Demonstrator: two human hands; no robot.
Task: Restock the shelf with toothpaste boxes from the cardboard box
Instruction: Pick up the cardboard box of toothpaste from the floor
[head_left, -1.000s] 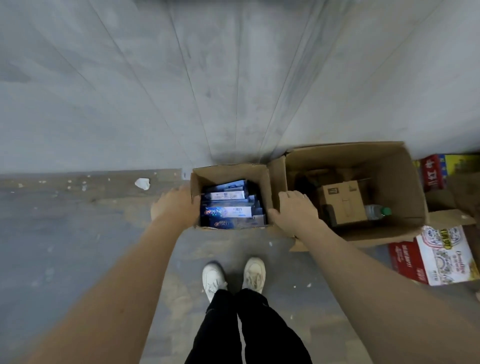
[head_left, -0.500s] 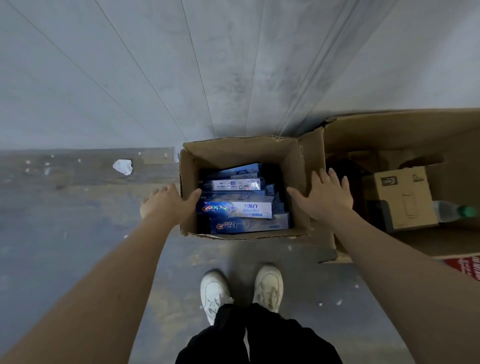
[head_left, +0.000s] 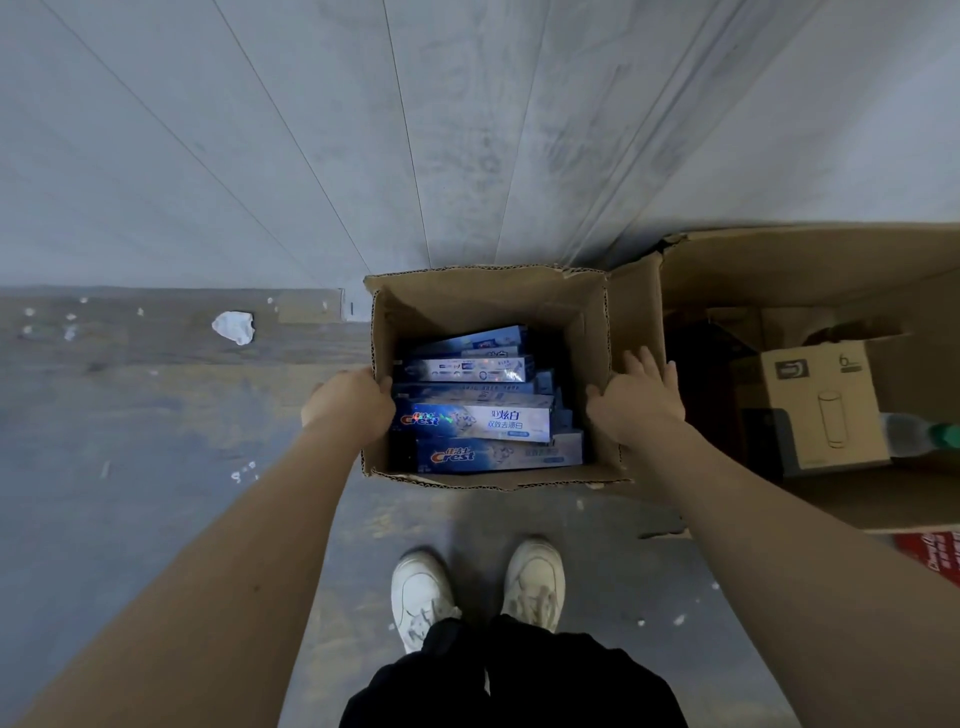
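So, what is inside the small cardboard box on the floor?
The small cardboard box holds stacked blue toothpaste boxes. Those on top cover the lower ones, so their number cannot be seen.

A shop's back storeroom: bare concrete floor (head_left: 130, 467), open cardboard box (head_left: 488, 291) of toothpaste boxes (head_left: 478, 421) (Crest-branded), more cartons (head_left: 810, 270) alongside.

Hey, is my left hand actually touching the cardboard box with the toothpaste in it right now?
Touching. In the head view the left hand sits on the left wall of the cardboard box, with its fingers curled over the rim, no gap showing.
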